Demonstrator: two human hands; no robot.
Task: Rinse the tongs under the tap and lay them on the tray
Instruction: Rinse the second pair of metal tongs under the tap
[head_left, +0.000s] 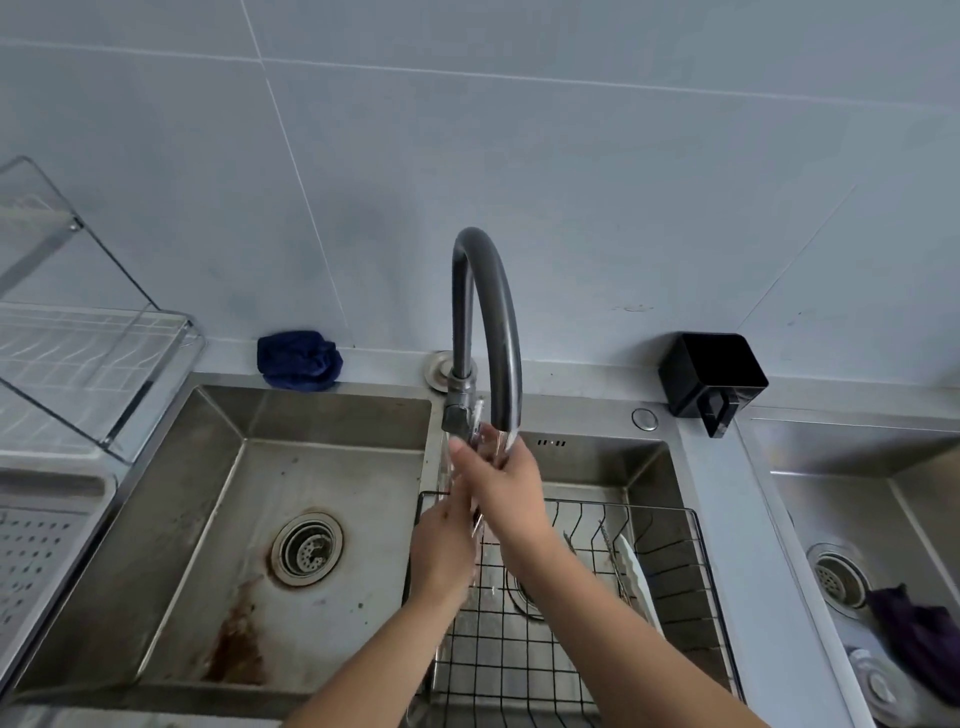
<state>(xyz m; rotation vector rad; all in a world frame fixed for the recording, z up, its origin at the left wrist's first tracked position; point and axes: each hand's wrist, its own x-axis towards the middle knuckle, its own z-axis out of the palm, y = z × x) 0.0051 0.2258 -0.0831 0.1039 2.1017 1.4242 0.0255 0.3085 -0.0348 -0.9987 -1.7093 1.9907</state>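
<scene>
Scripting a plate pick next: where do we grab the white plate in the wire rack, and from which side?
Pinch the upper rim of the white plate from above. It stands on edge, tilted, in the black wire rack; its lower rim sits down among the wires, leaving only the top edge free.

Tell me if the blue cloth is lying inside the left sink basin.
No, the blue cloth lies on the ledge behind the left basin, against the wall tiles.

Tap above the fingers: dark matt metal; tongs within the fingers: glossy wet metal. Sink basin left of the fingers: dull brushed steel, rust-stained; wire basket to their right: smooth black-coated metal.
</scene>
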